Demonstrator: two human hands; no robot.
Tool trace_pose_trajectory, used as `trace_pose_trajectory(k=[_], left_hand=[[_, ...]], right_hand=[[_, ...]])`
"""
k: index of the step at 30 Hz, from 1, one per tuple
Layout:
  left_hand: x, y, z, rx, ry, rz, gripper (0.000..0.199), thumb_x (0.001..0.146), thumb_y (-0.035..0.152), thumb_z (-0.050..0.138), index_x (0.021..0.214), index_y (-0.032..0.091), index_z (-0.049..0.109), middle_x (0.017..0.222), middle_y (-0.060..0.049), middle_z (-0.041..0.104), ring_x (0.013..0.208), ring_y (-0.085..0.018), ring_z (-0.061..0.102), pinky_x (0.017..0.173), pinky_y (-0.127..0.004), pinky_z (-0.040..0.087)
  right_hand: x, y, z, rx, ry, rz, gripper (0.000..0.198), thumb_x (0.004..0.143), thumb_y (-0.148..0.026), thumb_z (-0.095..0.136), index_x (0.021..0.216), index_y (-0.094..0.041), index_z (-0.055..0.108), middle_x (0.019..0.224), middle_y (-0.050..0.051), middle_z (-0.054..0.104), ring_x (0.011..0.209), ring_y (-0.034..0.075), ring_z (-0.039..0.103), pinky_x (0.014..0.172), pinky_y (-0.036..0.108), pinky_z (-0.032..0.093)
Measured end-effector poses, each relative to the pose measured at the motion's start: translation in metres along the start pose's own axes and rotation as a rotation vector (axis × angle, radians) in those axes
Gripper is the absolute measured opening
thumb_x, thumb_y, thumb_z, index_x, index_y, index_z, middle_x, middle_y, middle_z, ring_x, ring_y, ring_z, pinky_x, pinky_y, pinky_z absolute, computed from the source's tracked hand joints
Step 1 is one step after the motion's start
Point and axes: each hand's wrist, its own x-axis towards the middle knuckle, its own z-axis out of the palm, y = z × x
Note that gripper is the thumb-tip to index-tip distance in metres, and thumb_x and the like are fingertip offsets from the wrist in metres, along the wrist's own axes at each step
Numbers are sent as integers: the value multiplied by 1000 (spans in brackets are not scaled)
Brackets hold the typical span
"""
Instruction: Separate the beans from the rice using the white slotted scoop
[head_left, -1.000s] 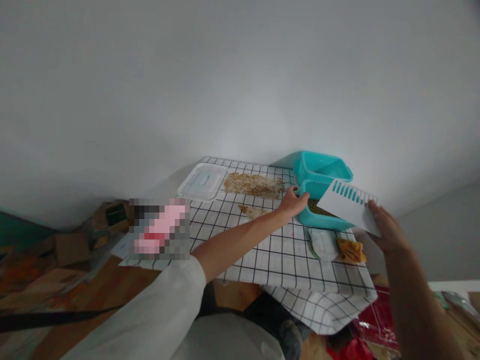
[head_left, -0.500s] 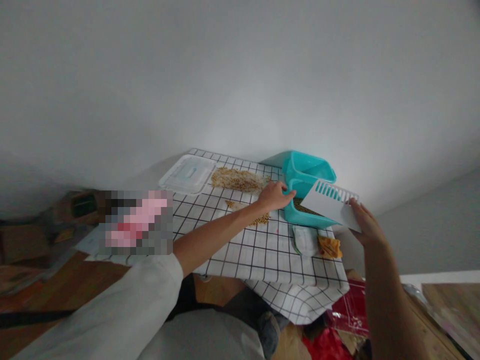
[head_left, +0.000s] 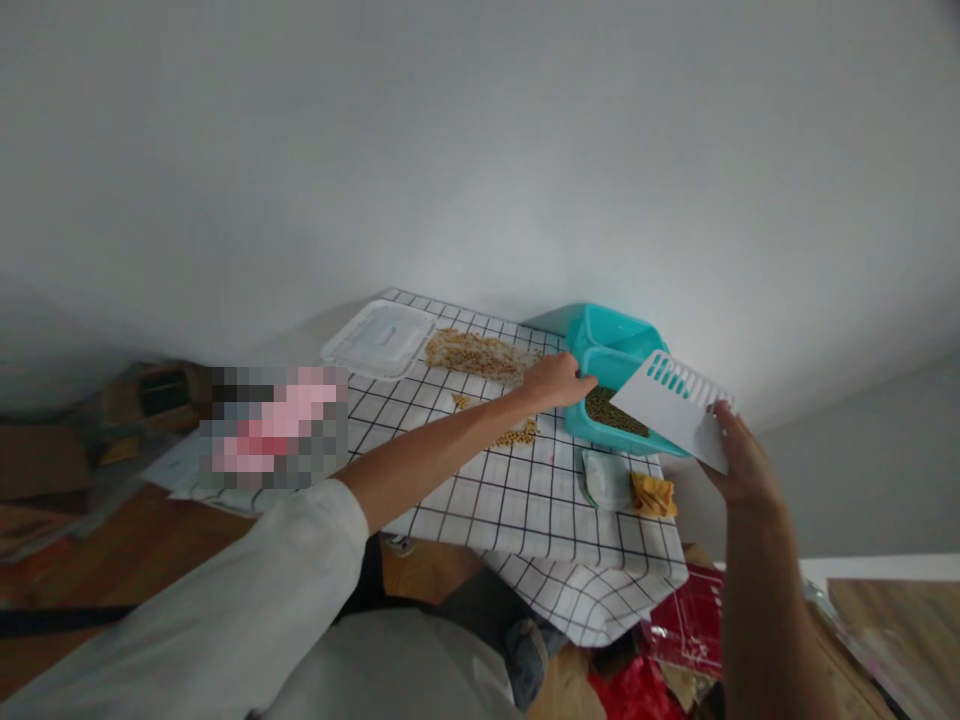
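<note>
A teal two-compartment container [head_left: 611, 437] stands at the table's right end, with small dark greenish-brown grains [head_left: 615, 411] in its front compartment. My left hand [head_left: 556, 381] is closed at the container's left rim, thumb over the inner side. In my right hand [head_left: 739, 452] is a white slotted panel [head_left: 667, 410], gripped by its right edge. The panel slants over the right part of the container, with its row of slots along the upper edge. It hides some of the grains and rim.
Yellowish grains [head_left: 480, 356] lie in a long patch behind my left forearm, with more loose yellow grains [head_left: 517, 433] nearer. A clear plastic lid [head_left: 381, 340] lies at the back left. A white packet [head_left: 609, 480] and a crumpled yellow-orange item [head_left: 654, 495] rest on the checked tablecloth [head_left: 517, 510].
My right hand has shifted the panel slightly right and outward, so more of the grains show. My left hand stays at the container's rim. The view has moved slightly.
</note>
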Motion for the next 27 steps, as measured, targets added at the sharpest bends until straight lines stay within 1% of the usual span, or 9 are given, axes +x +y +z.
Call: trace_pose_trajectory(k=[4,8,11,12,14,17,19,23,27], left_hand=[[-22,0,-33,-32,68,35,38,80,44,62,49,22,59,49,-3,53,58,-21,58,60,-36,40],[-67,-15,-65,-124,182,81,41,86,44,59,51,23,58,51,0,51,56,-18,54,61,-34,40],[-110,-29,-82,-295,298,94,26,85,38,63,64,23,69,76,-3,67,83,-22,64,78,-34,45],[-123,-34,-86,-366,316,52,22,85,37,64,69,24,71,83,-3,70,90,-23,65,84,-34,45],[-147,-43,-93,-559,294,-91,17,83,38,66,77,24,74,90,-4,73,93,-25,65,84,-34,47],[-172,-57,-96,-836,222,-303,18,81,40,69,85,23,75,91,-4,74,85,-24,67,75,-33,50],[-181,-68,-95,-958,195,-392,20,80,40,70,85,21,74,84,-3,73,77,-22,67,70,-32,49],[-187,-84,-89,-1110,235,-476,20,76,38,75,78,21,64,68,4,65,64,-16,63,63,-28,46],[-189,-86,-89,-1234,317,-517,24,74,37,76,86,23,62,74,5,67,68,-16,65,65,-27,49]], right_hand=[[-27,-22,3,92,-27,55,47,75,-52,73,114,-25,67,98,3,75,66,17,67,55,26,55],[-79,-30,22,149,8,137,57,77,-55,73,126,-27,63,104,6,76,77,24,72,66,33,60],[-125,-26,44,147,-53,234,59,78,-56,71,129,-26,62,100,7,77,82,27,74,74,36,61],[-139,-23,52,163,-65,243,60,78,-57,71,129,-26,62,101,7,77,84,27,74,74,36,61],[-162,-17,65,185,-73,264,62,78,-57,71,131,-26,61,103,6,77,87,27,74,74,35,61],[-184,-9,80,185,-82,314,63,77,-56,73,131,-26,61,100,5,78,87,27,74,72,34,61],[-191,-4,88,185,-87,343,62,76,-56,74,129,-24,63,100,5,78,86,27,75,72,34,61],[-195,4,100,217,-96,396,57,74,-54,76,122,-25,67,106,4,78,87,25,74,72,31,61],[-199,7,106,253,-96,402,55,74,-51,77,122,-27,66,115,2,75,89,22,74,73,28,61]])
